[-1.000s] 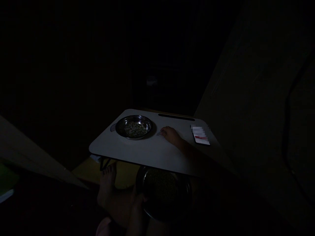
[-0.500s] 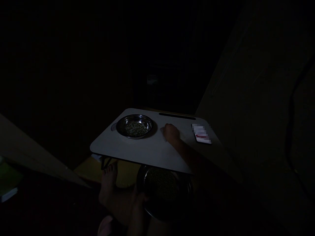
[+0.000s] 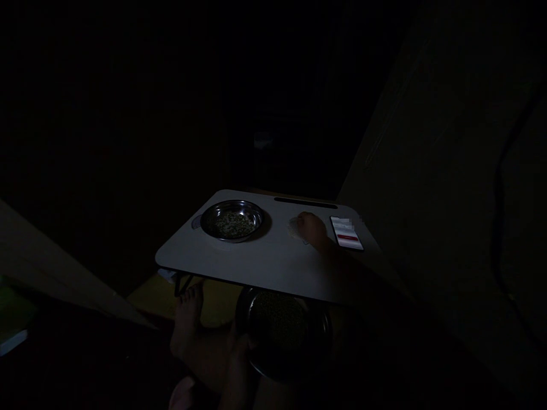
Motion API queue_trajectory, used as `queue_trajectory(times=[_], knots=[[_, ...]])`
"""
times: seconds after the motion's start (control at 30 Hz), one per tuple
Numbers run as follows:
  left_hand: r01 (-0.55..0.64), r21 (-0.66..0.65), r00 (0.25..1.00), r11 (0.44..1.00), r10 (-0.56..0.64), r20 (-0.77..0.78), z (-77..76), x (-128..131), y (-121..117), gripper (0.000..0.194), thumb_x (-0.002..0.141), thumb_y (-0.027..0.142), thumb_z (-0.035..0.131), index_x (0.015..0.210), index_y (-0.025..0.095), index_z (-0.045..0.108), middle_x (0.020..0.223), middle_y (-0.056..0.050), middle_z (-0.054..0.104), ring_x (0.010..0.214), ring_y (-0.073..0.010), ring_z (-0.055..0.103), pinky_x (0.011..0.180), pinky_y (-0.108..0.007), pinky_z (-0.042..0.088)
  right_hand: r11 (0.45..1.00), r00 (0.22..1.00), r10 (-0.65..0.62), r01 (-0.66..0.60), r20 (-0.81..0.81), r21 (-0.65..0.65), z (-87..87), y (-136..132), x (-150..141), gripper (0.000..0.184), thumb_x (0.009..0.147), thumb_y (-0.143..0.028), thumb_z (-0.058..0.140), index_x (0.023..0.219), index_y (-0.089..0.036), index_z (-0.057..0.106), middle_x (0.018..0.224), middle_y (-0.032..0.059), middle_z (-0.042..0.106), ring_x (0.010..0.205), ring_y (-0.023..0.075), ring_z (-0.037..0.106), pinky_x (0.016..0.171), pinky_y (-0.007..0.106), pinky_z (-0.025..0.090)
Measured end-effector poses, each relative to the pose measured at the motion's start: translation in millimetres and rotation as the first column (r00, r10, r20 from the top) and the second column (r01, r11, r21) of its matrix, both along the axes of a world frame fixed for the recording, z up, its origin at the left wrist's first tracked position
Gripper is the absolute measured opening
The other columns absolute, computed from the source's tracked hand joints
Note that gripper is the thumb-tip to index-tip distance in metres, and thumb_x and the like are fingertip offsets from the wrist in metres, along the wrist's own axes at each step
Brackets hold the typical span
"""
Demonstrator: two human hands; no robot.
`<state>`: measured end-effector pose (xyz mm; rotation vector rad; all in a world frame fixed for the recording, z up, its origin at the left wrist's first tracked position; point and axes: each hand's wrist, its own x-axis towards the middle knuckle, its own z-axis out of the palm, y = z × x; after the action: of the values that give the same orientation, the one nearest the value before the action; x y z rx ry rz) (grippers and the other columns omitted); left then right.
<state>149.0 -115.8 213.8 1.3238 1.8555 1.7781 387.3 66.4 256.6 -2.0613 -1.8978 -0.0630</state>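
My right hand [image 3: 313, 229] lies knuckles-up on tabletop [image 3: 256, 265] btwn bowl [image 3: 232, 220] & phone [image 3: 346, 232]; grip unclear, too dark. Left hand [image 3: 239, 356] barely visible at lower bowl [image 3: 284, 333], grip unclear.

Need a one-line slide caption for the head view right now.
Dim room: right hand rests on small pale pile on white lap table, between steel bowl and phone.

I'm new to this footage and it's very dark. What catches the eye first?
The pale lap table stands out of the dark, a steel bowl of grains on its left part. The right hand rests on the tabletop beside a lit phone. Below, the left hand touches a larger bowl.
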Motion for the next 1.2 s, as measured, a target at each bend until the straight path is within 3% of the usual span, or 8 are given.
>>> queue_trajectory(times=[0.13, 0.23, 0.33, 0.57, 0.83, 1.1, 1.2], knots=[[0.006, 0.022, 1.0, 1.0, -0.006, 0.002, 3.4, 10.8, -10.6, 0.051, 0.053, 0.016, 0.058, 0.103, 0.022, 0.049, 0.12, -0.001, 0.044, 0.118, -0.0269, 0.029, 0.099, -0.043, 0.02, 0.982, 0.983, 0.182, -0.183, 0.028, 0.036, -4.0, -9.0, 6.6, 0.028, 0.082, -0.027, 0.033, 0.095, -0.019, 0.056, 0.098, 0.0051, 0.059, 0.088, 0.0137, 0.053, 0.074, 0.022, 0.035], [0.021, 0.018, 1.0, 1.0, -0.02, -0.005, 4.4, 10.9, -11.3, 0.053, 0.053, 0.016, 0.058, 0.105, 0.021, 0.049, 0.122, -0.001, 0.042, 0.119, -0.0274, 0.028, 0.1, -0.043, 0.019, 0.936, 0.935, 0.348, -0.351, 0.069, 0.025, -7.7, -14.2, 4.3, 0.026, 0.082, -0.026, 0.033, 0.094, -0.02, 0.056, 0.097, 0.0039, 0.059, 0.089, 0.0134, 0.051, 0.076, 0.022, 0.034], [0.03, -0.001, 0.999, 1.0, -0.03, 0.014, 5.5, 9.8, -9.7, 0.052, 0.053, 0.016, 0.057, 0.104, 0.021, 0.049, 0.122, -0.001, 0.043, 0.118, -0.0268, 0.029, 0.1, -0.043, 0.019, 0.91, 0.906, 0.413, -0.415, 0.095, 0.001, -11.4, -13.6, 1.6, 0.024, 0.082, -0.025, 0.036, 0.092, -0.019, 0.056, 0.095, 0.0036, 0.059, 0.09, 0.0138, 0.049, 0.078, 0.022, 0.033], [0.029, 0.032, 0.998, 0.999, -0.031, 0.063, 14.3, 13.7, -11.6, 0.048, 0.055, 0.016, 0.055, 0.103, 0.018, 0.049, 0.122, -0.003, 0.043, 0.119, -0.0272, 0.027, 0.1, -0.043, 0.018, 0.958, 0.952, 0.287, -0.285, 0.111, -0.033, -7.6, -8.5, 0.6, 0.027, 0.084, -0.028, 0.034, 0.097, -0.018, 0.055, 0.098, 0.0057, 0.058, 0.093, 0.0145, 0.048, 0.081, 0.023, 0.032], [0.023, 0.023, 0.993, 0.999, -0.026, 0.119, 13.6, 11.5, -9.1, 0.046, 0.055, 0.015, 0.054, 0.101, 0.019, 0.051, 0.119, -0.003, 0.044, 0.119, -0.0278, 0.027, 0.1, -0.043, 0.017, 0.991, 0.982, 0.131, -0.127, 0.138, -0.034, 3.2, -11.4, 2.6, 0.029, 0.084, -0.023, 0.029, 0.097, -0.017, 0.054, 0.099, 0.007, 0.057, 0.091, 0.0159, 0.05, 0.078, 0.024, 0.033], [0.0, 0.067, 1.0, 0.998, 0.002, -0.022, 14.4, 18.8, -20.0, 0.044, 0.052, 0.017, 0.057, 0.095, 0.018, 0.053, 0.116, -0.003, 0.047, 0.117, -0.0279, 0.03, 0.099, -0.043, 0.02, 0.99, 0.984, -0.143, 0.141, 0.103, 0.022, 13.2, -26.4, 38.9, 0.032, 0.084, -0.023, 0.026, 0.099, -0.015, 0.053, 0.094, 0.0096, 0.059, 0.085, 0.0176, 0.054, 0.069, 0.026, 0.037], [0.018, 0.078, 0.997, 0.997, -0.024, 0.071, 18.5, 22.5, -24.1, 0.04, 0.05, 0.014, 0.057, 0.089, 0.017, 0.055, 0.114, -0.003, 0.049, 0.119, -0.028, 0.027, 0.1, -0.041, 0.02, 0.975, 0.969, -0.224, 0.222, 0.107, 0.029, 11.8, -35.0, 56.3, 0.033, 0.083, -0.026, 0.027, 0.1, -0.017, 0.054, 0.095, 0.0094, 0.059, 0.085, 0.0184, 0.054, 0.067, 0.027, 0.038]])
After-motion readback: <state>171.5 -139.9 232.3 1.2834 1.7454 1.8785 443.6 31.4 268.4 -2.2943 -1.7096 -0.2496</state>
